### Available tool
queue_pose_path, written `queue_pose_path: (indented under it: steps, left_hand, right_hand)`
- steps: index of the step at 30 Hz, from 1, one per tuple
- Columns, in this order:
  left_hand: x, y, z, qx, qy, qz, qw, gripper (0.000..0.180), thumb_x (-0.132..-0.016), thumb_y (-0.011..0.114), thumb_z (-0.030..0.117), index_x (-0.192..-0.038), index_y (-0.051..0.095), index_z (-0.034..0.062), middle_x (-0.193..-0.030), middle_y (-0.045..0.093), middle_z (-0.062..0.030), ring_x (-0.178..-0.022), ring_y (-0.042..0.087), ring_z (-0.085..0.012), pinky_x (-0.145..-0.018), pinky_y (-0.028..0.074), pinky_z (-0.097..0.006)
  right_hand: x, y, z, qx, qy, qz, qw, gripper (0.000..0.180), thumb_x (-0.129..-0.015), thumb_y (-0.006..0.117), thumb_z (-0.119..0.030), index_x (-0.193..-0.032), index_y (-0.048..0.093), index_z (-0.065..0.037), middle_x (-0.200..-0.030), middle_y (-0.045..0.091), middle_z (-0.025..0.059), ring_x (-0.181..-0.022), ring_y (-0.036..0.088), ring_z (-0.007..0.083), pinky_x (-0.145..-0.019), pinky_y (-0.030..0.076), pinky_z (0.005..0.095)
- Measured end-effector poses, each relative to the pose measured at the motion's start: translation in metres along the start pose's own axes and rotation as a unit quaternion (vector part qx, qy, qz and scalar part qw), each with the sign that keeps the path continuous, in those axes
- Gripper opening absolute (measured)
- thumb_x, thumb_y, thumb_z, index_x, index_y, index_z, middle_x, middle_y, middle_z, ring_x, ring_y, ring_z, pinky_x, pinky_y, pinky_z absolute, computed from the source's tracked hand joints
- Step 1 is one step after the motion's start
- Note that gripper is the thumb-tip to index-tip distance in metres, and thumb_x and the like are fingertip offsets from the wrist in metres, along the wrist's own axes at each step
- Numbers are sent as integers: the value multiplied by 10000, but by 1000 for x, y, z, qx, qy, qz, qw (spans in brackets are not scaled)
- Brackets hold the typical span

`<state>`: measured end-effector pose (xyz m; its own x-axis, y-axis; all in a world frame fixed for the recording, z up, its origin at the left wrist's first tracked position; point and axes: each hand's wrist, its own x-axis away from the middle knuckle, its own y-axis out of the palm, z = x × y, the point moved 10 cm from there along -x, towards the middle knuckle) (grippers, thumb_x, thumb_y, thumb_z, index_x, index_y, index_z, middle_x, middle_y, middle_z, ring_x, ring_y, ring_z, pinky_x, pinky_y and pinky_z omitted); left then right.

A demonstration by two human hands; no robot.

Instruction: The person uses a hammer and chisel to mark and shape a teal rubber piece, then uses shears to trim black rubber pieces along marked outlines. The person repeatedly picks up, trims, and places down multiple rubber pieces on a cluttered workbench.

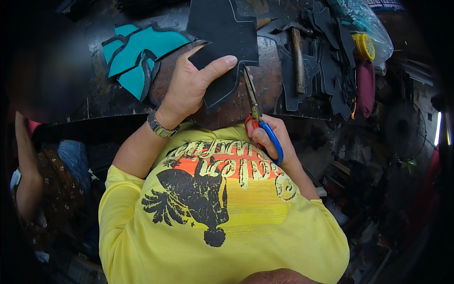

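Note:
My left hand grips a black leather-like sheet, thumb pressed on top and the other fingers hidden beneath. Pale outline marks run along the sheet near its edges. Scissors with a red and blue handle are in my right hand, below and right of the sheet. Their blades point up and away from me, and the tips meet the sheet's lower right edge, close to my left thumb. Whether the blades are apart is hard to make out. Under the sheet lies a worn brown round slab on the dark table.
Teal pieces with black edges lie at the left. To the right are a wooden-handled hammer, stacked black cut pieces, a yellow round container and a clear plastic bag. Another person's arm shows at far left.

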<state>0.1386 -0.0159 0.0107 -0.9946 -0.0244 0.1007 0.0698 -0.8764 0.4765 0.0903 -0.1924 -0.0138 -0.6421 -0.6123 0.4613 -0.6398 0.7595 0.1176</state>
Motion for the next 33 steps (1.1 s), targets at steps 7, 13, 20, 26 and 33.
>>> queue_pose_path:
  steps: [7, 13, 20, 26, 33]
  left_hand:
    - [-2, -3, 2, 24, -19, 5, 1000, 212, -911, 696, 115, -1075, 654, -14, -977, 721, -97, -812, 709, -141, -723, 594, -257]
    - [-2, -4, 6, 16, -13, -2, 1000, 279, -959, 629, 163, -1149, 585, -36, -973, 717, -175, -852, 737, -234, -728, 624, -305]
    - [-3, -6, 3, 20, -18, 1, 1000, 278, -963, 623, 163, -1155, 580, -34, -959, 715, -180, -856, 738, -246, -715, 628, -311]
    - [-4, -5, 3, 21, -18, -2, 1000, 277, -971, 611, 164, -1159, 575, -35, -955, 714, -182, -857, 739, -257, -712, 628, -314]
    - [-4, -7, 2, 29, -27, 4, 999, 281, -972, 607, 168, -1157, 574, -40, -946, 714, -181, -858, 739, -263, -705, 628, -314]
  right_hand:
    - [-1, 0, 1, -19, 18, -16, 1000, 284, -922, 722, -309, -845, 610, -60, -704, 481, -84, -654, 405, 12, -589, 340, 193]
    - [-1, 1, -2, -2, 7, -16, 1000, 282, -912, 733, -310, -859, 615, -60, -693, 481, -84, -651, 405, 15, -582, 348, 202]
    - [-2, -3, 3, 24, 30, -16, 999, 263, -910, 732, -280, -861, 604, -56, -700, 487, -74, -660, 410, 17, -592, 357, 205]
    - [-2, -1, -1, 2, 20, -22, 1000, 278, -889, 759, -270, -839, 599, -48, -688, 480, -75, -645, 406, 19, -574, 349, 205]
    - [-3, -2, 3, 19, 43, -8, 999, 271, -889, 759, -260, -840, 599, -46, -693, 483, -76, -646, 411, 18, -570, 341, 205]
